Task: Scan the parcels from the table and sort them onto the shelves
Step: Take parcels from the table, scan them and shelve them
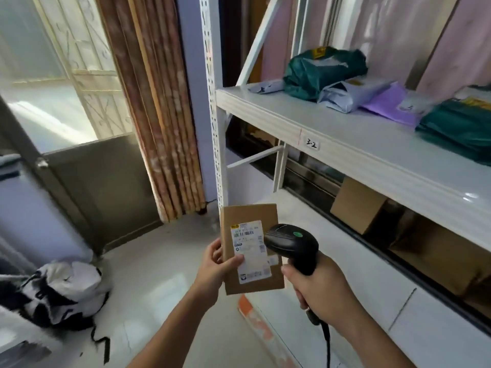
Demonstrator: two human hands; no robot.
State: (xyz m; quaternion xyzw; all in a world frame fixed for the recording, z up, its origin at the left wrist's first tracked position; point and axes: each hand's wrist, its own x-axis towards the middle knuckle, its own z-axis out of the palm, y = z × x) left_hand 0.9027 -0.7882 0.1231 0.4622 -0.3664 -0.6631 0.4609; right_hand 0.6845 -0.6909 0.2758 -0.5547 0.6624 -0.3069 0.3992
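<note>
Brown cardboard parcel, flat and upright, sits in the left hand, thumb curled over its white shipping label and fingers behind its left edge. Right hand is wrapped tight round the handle of a black barcode scanner, whose head overlaps the parcel's right edge, just beside the label. Both are held over open pale floor in front of the white metal shelf, whose front lip carries a tag reading 3-2. Green, grey and purple mailer bags lie toward the back of that shelf, leaving its front strip bare. Cardboard boxes sit on the level beneath.
</note>
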